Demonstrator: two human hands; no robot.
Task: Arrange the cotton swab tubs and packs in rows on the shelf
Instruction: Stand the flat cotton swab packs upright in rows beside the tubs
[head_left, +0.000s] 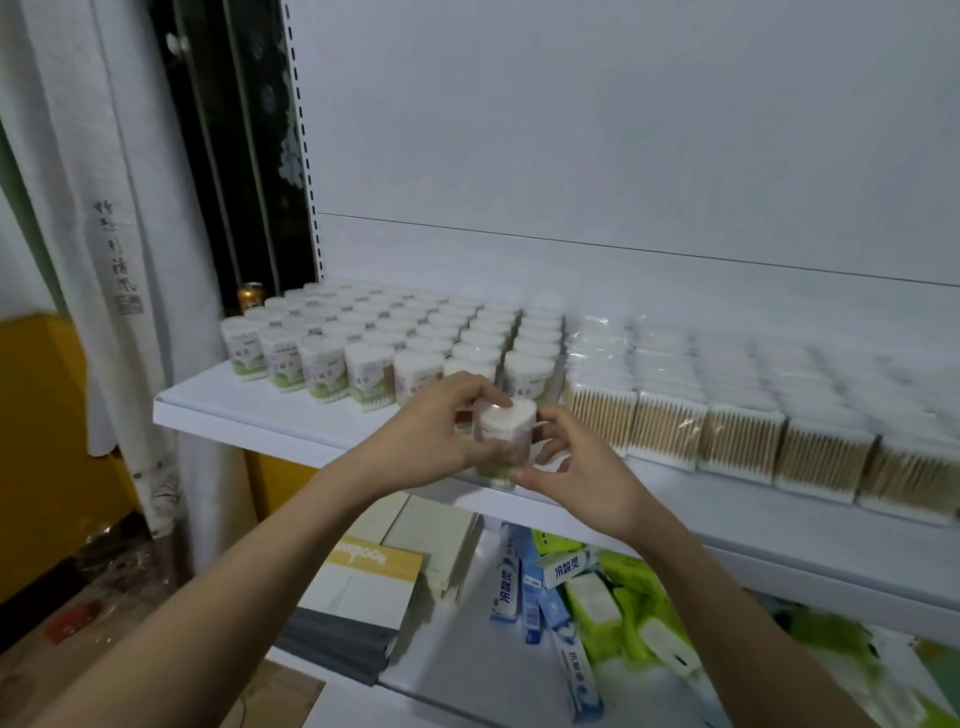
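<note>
- Both forearms reach in from the bottom edge toward the shelf (249, 415) front.
- Left hand (431, 434): fingers curled round the left side of one tub (503, 441), index fingertip on its lid.
- Right hand (576, 467): fingers bent against the tub's right side, thumb at its base. Tub is gripped between both hands.
- The tub is upright, clear-walled, white lid, in front of the shelf's front edge, level with the gap between tubs and packs. Can't tell if its base touches the shelf.
- Below the shelf, on a lower shelf: toothpaste boxes (506, 582) in blue and white, green packs (618, 608), a booklet (363, 582) with a yellow band on grey sheets.
- On the shelf, left half: tub rows (395, 332), running front to back, lids white, labels facing front.
- Right half: swab packs (737, 441) in clear wrap, wooden sticks showing, standing in rows just beside the tubs.
- Behind the tubs at far left: a can (251, 295) by the upright.
- Far left: pale curtain (104, 208), with a yellow box (41, 441) low at the left.
</note>
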